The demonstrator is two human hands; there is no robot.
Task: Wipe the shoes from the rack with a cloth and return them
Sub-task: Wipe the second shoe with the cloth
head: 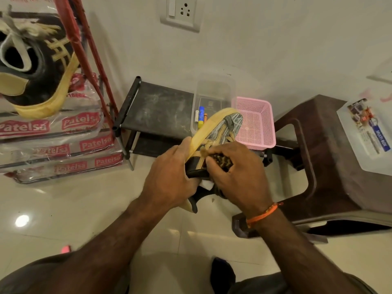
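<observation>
Two shoes (220, 128) (36, 60) (one held), one cloth (221, 161)

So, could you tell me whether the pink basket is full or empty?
Empty: the basket shows only bare mesh floor, though the shoe hides one corner.

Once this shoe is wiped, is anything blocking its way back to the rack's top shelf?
Nothing visible does. The shoe, held in both hands, is just in front of the rack; the shelf's left part is bare, a clear box fills its right end.

A black shoe (220, 132) with a yellow sole (dusty at the toe) tilts up mid-frame; its twin (36, 66) sits upper left.
</observation>
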